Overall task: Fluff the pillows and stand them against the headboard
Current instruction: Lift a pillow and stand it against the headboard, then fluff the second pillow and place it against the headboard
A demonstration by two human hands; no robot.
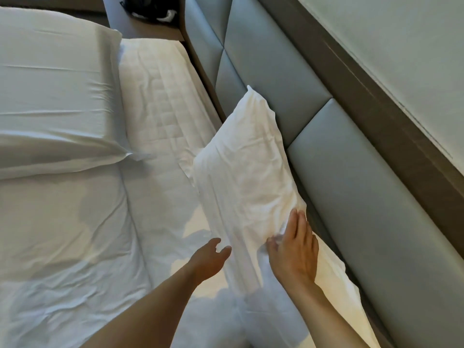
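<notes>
A white, creased pillow (247, 172) leans tilted against the grey padded headboard (351, 172), its far corner pointing up. My right hand (293, 249) lies flat on the pillow's near end, fingers together, pressing the fabric. My left hand (209, 259) hovers just left of the pillow's lower edge, fingers loosely apart and holding nothing. A second white pillow (55, 96) lies flat on the bed at the upper left, away from the headboard.
The white quilted mattress cover (160, 101) runs along the headboard. A folded white duvet (65, 234) covers the left part of the bed. A dark object (150, 8) sits on a bedside surface at the top.
</notes>
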